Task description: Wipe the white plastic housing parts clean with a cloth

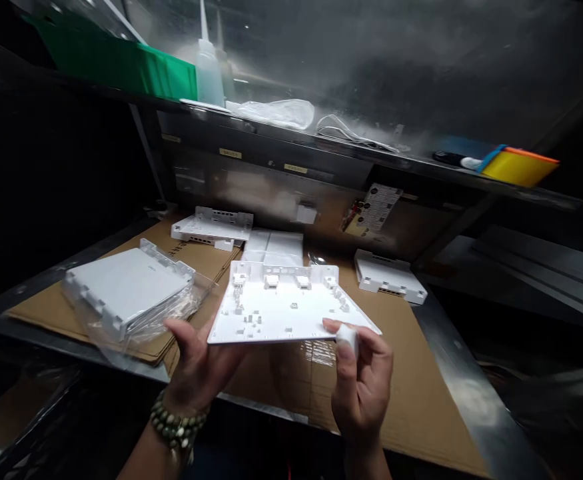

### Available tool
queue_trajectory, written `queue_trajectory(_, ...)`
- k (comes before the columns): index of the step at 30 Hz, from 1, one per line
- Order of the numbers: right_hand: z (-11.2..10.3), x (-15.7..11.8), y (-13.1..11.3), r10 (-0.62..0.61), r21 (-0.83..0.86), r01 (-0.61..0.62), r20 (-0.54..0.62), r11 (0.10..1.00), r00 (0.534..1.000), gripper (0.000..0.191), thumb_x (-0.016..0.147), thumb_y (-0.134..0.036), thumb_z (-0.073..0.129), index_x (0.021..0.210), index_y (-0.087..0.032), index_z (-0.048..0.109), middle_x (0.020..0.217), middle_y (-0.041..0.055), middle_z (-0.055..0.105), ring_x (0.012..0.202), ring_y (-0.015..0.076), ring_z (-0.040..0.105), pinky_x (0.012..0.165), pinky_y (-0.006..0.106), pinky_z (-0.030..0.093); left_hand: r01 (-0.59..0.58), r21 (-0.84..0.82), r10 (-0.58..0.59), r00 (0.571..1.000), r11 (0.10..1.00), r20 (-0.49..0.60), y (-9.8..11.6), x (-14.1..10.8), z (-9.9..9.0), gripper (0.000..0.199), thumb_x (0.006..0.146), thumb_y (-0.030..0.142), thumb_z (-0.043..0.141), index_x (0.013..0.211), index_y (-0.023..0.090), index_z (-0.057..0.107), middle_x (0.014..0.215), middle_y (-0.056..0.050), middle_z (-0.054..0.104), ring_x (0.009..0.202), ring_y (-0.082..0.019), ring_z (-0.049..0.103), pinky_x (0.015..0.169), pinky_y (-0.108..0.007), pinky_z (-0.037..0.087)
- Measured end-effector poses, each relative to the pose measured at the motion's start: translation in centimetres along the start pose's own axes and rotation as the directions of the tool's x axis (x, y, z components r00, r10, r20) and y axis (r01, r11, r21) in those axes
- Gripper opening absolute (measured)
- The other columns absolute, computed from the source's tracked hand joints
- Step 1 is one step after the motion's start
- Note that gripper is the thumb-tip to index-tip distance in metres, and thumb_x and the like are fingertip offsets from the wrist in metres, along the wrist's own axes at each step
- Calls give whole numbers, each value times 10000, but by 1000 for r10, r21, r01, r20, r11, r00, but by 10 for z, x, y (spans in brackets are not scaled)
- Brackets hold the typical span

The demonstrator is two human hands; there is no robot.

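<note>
Dim workbench bay, cardboard sheet [411, 400] laid over a metal bench, steel shelf [321, 143] above at the far side. Right hand [364, 383]: fingers curled together, thumb and forefinger pinching a small white piece [347, 339] that sits right at the near right edge of the white plastic tray panel [284, 303]; can't tell if the piece is a separate part or a wipe. Left hand [198, 363]: fingers spread under the panel's near left corner, thumb up on the edge, so it is clamped on the panel and carrying its weight. Panel is held level above the cardboard, inner face up, ribs and clip posts visible, far wall toward the shelf. Bead bracelet [178, 423] on the left wrist. Judgement: step in hand looks like fitting or wiping at the near right edge; next move would need the left hand keeping the panel steady and level while the right lines the piece up with the edge. Outward: bagged white housing [126, 287] just left on the cardboard, another housing [214, 227] far left, flat white sheets [276, 245] behind the panel, a third housing [390, 277] far right. On the shelf: green bin [121, 67], squeeze bottle [208, 70], plastic bag [276, 112], yellow bin [518, 167].
</note>
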State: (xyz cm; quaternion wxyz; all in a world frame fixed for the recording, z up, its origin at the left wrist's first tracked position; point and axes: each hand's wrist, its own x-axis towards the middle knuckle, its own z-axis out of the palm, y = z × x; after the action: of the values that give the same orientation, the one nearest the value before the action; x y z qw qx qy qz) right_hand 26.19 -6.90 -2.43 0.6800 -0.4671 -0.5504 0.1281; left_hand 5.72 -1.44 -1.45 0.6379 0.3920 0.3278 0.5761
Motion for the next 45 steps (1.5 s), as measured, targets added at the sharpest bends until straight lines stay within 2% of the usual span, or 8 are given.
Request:
queue_trajectory(3, -6, -15, 6, 37, -3, -37, 129, 999, 991, 256, 1016, -259, 584, 1270, -281, 563, 1169, 55, 754, 1100, 194, 721, 936, 330, 591, 301, -333, -339, 939, 893, -60, 11, 7, 5, 653, 1047, 527, 324, 1469, 69, 519, 1281, -235, 708, 1305, -397, 608, 1115, -597, 478)
queue_trajectory(5, -10, -18, 5, 149, -48, -141, 234, 989, 961, 232, 1013, -295, 591, 1245, -280, 600, 1172, 61, 748, 970, 189, 742, 801, 298, 618, 363, -518, -479, 871, 775, -106, 19, 11, 6, 503, 998, 233, 445, 1450, 24, 515, 1109, -216, 773, 1154, -376, 708, 1073, -574, 527)
queue_trajectory(10, 2, -12, -24, 115, -170, -57, 358, 984, 927, 180, 967, -260, 669, 1144, -273, 694, 1118, 56, 707, 943, 182, 720, 714, 240, 594, 306, -572, -475, 863, 761, -170, 24, 9, 21, 573, 872, 59, 533, 1442, 7, 511, 1027, -201, 787, 988, -369, 765, 973, -542, 603)
queue_trajectory(20, 46, -21, -55, -68, -85, 127, 497, 988, 865, 176, 933, -159, 680, 1099, -208, 708, 935, 49, 671, 724, 136, 684, 607, 210, 551, 44, -520, -195, 951, 853, -239, 18, -5, 42, 821, 871, 71, 657, 1549, 441, 380, 1317, -8, 717, 1191, -275, 697, 1111, -503, 523)
queue_trajectory(30, 39, -21, -44, -43, -122, 117, 488, 986, 872, 171, 940, -173, 684, 1102, -217, 718, 933, 39, 670, 748, 134, 674, 644, 225, 544, 36, -498, -209, 932, 866, -296, 21, -3, 38, 687, 878, 56, 601, 1485, 360, 497, 1288, -28, 741, 1220, -308, 681, 1115, -550, 512)
queue_trajectory(34, -2, 1, -14, 73, -287, -7, 221, 958, 973, 123, 953, -217, 697, 1060, -251, 748, 971, 27, 668, 829, 132, 663, 678, 226, 525, 171, -452, -311, 915, 875, -256, 25, -1, -1, 214, 932, 214, 584, 1021, 163, 772, 971, -61, 816, 1238, -355, 655, 1100, -559, 508)
queue_trajectory(37, -30, 11, 3, 81, -351, -68, 25, 934, 996, 121, 957, -249, 706, 1067, -262, 755, 1016, 28, 673, 886, 143, 654, 700, 239, 521, 151, -360, -213, 967, 921, -140, 23, 1, -29, 225, 898, 305, 633, 789, 179, 784, 767, -38, 798, 1252, -369, 636, 1115, -563, 482)
queue_trajectory(45, -35, 3, 11, 150, -336, -93, 146, 937, 978, 140, 987, -247, 657, 1089, -262, 751, 1037, 30, 670, 879, 138, 666, 726, 243, 535, 128, -326, -155, 986, 937, -60, 13, 1, -44, 238, 904, 390, 615, 811, 273, 800, 761, 31, 792, 1307, -333, 597, 1149, -560, 457)
